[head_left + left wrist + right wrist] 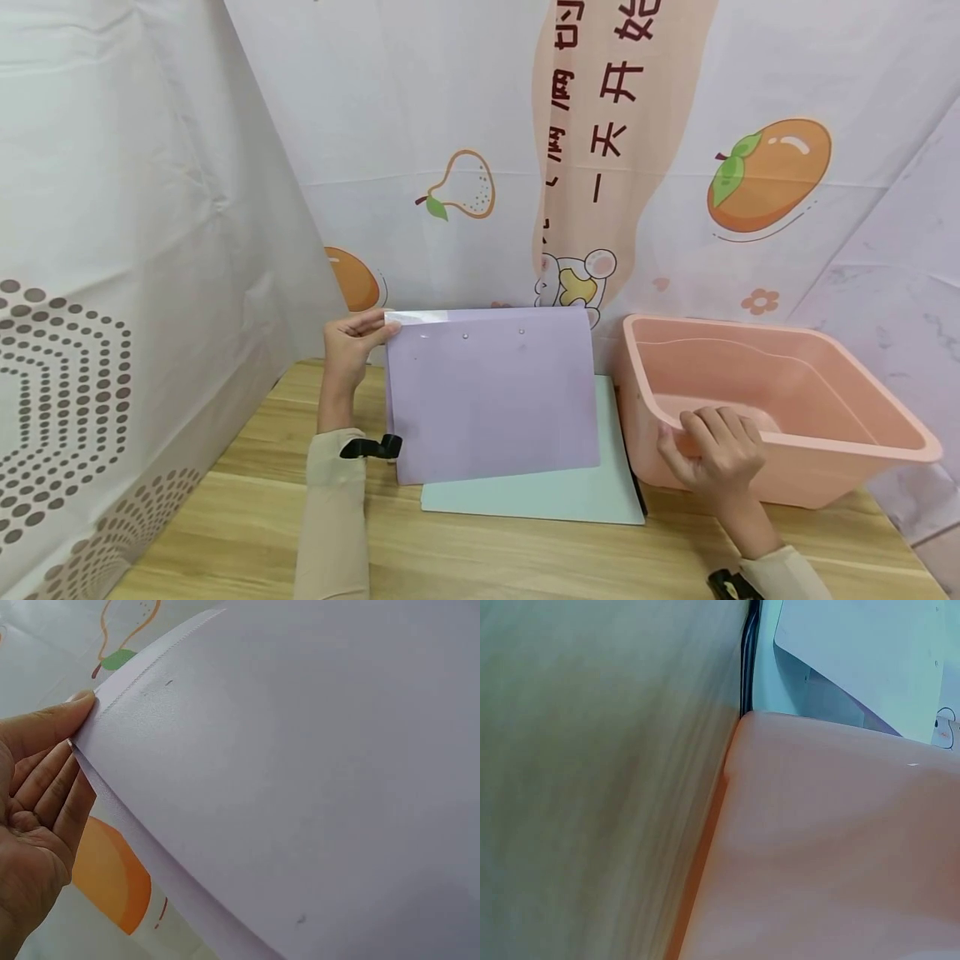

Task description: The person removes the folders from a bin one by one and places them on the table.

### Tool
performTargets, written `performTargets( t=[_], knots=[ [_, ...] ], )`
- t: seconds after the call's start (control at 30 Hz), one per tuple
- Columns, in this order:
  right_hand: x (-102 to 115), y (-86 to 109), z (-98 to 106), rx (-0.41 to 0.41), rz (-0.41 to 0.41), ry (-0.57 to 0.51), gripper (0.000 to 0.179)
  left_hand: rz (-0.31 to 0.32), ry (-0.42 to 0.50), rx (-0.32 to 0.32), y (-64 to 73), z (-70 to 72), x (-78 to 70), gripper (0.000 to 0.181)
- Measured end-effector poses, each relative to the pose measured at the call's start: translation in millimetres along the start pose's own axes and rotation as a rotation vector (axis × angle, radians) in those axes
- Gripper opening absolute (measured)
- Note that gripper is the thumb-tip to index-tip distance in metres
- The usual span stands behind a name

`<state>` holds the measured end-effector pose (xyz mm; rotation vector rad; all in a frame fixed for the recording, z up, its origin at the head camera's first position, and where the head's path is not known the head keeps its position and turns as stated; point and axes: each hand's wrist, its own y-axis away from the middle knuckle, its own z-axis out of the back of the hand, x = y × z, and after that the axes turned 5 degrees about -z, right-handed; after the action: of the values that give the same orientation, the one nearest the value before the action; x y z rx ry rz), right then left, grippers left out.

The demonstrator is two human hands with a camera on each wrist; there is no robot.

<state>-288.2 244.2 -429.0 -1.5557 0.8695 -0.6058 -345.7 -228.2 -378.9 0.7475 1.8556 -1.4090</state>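
Note:
A purple file folder is held up by its top left corner, pinched between the thumb and fingers of my left hand. In the left wrist view the thumb lies on the front of the folder, fingers behind, and its two covers stand slightly apart. Below and behind it a light green folder lies on the table, with a black edge under its right side. My right hand grips the near rim of a pink plastic basin, fingers curled over it. The right wrist view shows the basin's outer wall but not the hand.
The wooden table runs up to a fabric backdrop printed with fruit and writing. At the left hangs a white cloth with dotted patterns. The basin stands at the right, close beside the green folder.

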Motion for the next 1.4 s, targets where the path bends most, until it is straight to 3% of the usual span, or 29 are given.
performTargets(
  t=[0.23,0.43,0.7,1.07,1.4],
  knots=[
    [0,1.9,0,0.007,-0.001,-0.002,0.046,0.002,-0.024,-0.012,0.4,4.7,4.0,0.032],
    [0,2.4,1,0.010,-0.004,-0.002,0.046,0.016,-0.037,-0.061,0.0,12.2,5.8,0.034],
    [1,-0.5,0,0.006,-0.001,0.001,0.046,0.100,-0.126,-0.134,-0.6,27.1,8.9,0.035],
    [0,-0.2,-1,0.012,0.001,0.003,0.046,0.102,-0.157,-0.092,0.9,29.7,8.7,0.034],
    [0,0.0,0,0.004,-0.002,0.004,0.046,0.123,-0.173,-0.052,-0.8,16.5,21.0,0.034]
  ],
)
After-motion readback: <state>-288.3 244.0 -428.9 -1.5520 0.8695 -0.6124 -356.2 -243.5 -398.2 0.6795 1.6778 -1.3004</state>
